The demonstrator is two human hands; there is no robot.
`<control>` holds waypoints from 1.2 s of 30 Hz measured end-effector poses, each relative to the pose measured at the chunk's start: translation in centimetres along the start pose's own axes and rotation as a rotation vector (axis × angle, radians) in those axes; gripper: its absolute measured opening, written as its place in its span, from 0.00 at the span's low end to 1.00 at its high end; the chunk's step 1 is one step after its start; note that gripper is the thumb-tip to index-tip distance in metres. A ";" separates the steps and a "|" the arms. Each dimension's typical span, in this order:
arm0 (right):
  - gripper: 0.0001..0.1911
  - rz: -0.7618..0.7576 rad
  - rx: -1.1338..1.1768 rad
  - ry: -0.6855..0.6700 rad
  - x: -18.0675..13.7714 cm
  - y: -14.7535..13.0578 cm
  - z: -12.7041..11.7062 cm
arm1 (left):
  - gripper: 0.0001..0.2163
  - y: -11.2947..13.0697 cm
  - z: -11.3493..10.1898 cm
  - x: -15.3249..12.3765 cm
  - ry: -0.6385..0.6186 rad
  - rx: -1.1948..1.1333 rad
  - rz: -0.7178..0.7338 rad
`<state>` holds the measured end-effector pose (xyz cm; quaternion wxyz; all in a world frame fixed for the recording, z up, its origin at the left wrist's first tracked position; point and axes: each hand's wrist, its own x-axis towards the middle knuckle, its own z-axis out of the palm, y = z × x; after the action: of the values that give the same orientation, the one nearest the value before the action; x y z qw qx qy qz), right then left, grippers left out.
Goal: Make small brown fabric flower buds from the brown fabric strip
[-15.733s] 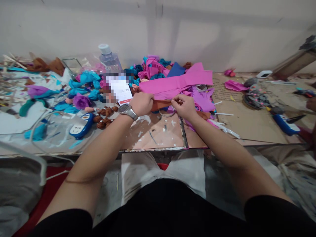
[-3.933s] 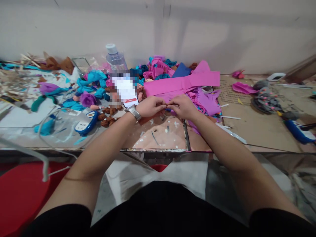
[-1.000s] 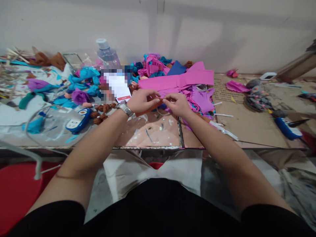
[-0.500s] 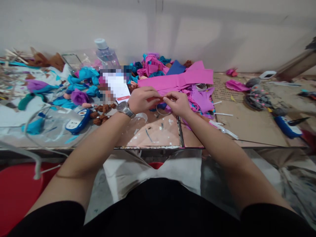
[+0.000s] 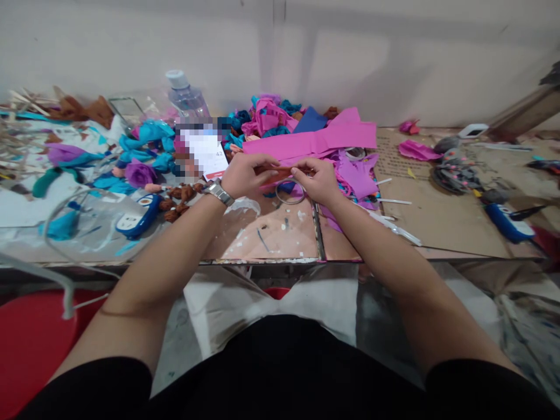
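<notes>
My left hand (image 5: 245,175), with a metal watch (image 5: 219,192) at its wrist, pinches one end of a small orange-brown strip (image 5: 284,172) that looks like crepe paper. The fingers of my right hand (image 5: 321,181) are closed on the strip's other end. Just below the strip, a thin round ring (image 5: 289,202) lies on the table, partly behind my right fingers. Behind both hands stretch bright pink paper strips (image 5: 306,143). A phone (image 5: 214,157) with a lit screen is beyond my left hand.
On the left lie blue crepe pieces (image 5: 151,137), brown twisted pieces (image 5: 179,201) and a blue-and-white power socket (image 5: 139,217). A clear bottle (image 5: 189,102) stands at the back. White-handled scissors (image 5: 396,227) and a second power socket (image 5: 510,223) are on the right.
My hands have drawn slightly apart, and more of the orange-brown strip shows between the fingertips. The ring below is more visible.
</notes>
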<state>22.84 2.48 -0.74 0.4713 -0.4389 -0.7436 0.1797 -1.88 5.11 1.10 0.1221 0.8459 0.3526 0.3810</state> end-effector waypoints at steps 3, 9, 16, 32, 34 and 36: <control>0.15 0.018 0.016 0.008 0.1 -0.1 -0.2 | 0.17 -0.2 -0.2 0.1 -0.042 -0.007 -0.033; 0.16 0.028 0.027 0.009 0.1 0.0 -0.2 | 0.19 -0.5 -0.5 0.3 -0.180 -0.093 -0.120; 0.13 0.085 0.057 0.066 0.5 0.8 0.0 | 0.23 -1.7 -0.3 0.3 -0.083 -0.069 -0.136; 0.17 0.178 0.158 0.195 1.5 1.9 -0.9 | 0.17 -3.8 0.0 0.9 0.176 -0.070 -0.245; 0.16 0.183 0.176 0.225 1.7 1.9 -1.2 | 0.17 -3.9 0.0 0.9 0.189 -0.056 -0.233; 0.15 0.175 0.182 0.252 1.9 2.1 -1.4 | 0.17 -3.7 0.0 0.8 0.188 -0.017 -0.218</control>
<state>24.75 4.99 -0.41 0.5809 -0.4766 -0.6184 0.2302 -3.44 8.33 -0.25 0.1365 0.7622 0.4489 0.4460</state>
